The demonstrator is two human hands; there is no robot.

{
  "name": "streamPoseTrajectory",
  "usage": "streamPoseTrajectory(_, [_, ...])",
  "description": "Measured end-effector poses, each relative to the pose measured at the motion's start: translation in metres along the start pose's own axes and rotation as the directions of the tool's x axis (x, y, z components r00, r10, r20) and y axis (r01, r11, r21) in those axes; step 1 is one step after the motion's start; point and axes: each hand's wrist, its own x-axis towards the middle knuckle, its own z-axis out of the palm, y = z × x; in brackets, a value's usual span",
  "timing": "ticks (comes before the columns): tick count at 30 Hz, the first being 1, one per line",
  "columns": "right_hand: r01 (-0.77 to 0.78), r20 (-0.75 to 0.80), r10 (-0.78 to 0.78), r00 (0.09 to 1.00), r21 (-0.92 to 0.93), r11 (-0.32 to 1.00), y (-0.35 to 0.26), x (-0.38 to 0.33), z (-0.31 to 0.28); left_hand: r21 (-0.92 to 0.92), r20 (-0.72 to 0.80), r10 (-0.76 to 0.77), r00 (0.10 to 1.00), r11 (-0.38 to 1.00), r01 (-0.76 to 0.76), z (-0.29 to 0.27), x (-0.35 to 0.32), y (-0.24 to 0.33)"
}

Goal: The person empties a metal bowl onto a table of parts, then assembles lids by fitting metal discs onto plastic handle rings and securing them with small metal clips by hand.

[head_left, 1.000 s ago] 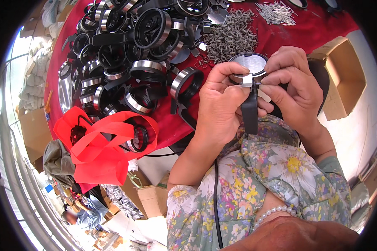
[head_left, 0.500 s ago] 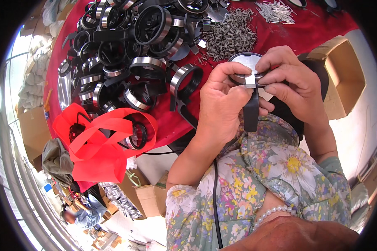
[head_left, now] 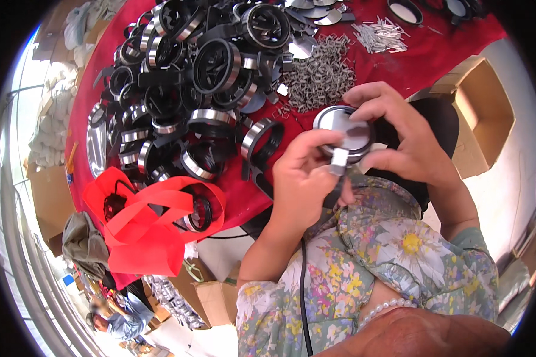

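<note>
A round lid-like part with a shiny metal face and a black rim is held over the table's near edge. My left hand grips it at its black handle, the thumb and index finger beside a small bright metal clip where handle meets rim. My right hand curves round the far and right side of the rim, fingertips on the metal face and thumb near the lower edge. Motion blurs the part slightly. The handle is mostly hidden behind my left fingers.
Black rings with silver bands and handles are heaped on the red cloth. Nearby lie small metal clips, white pins and metal discs. A red ribbon hangs over the left edge; a cardboard box stands right.
Both hands have brought the lid-like part lower and slightly left, and it has tilted. My right fingers have shifted from the clip to the rim and face, spreading wider.
</note>
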Motion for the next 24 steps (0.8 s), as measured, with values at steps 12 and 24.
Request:
streamPoseTrajectory(12, [-0.025, -0.299, -0.217, 0.929, -0.639, 0.769, 0.119, 0.083, -0.056, 0.030, -0.287, 0.286, 0.914, 0.957, -0.289, -0.032, 0.008, -0.014])
streamPoseTrajectory(24, [-0.247, -0.179, 0.178, 0.968, -0.522, 0.817, 0.115, 0.137, -0.063, -0.023, -0.228, 0.203, 0.952, 0.977, -0.214, -0.018, 0.011, -0.017])
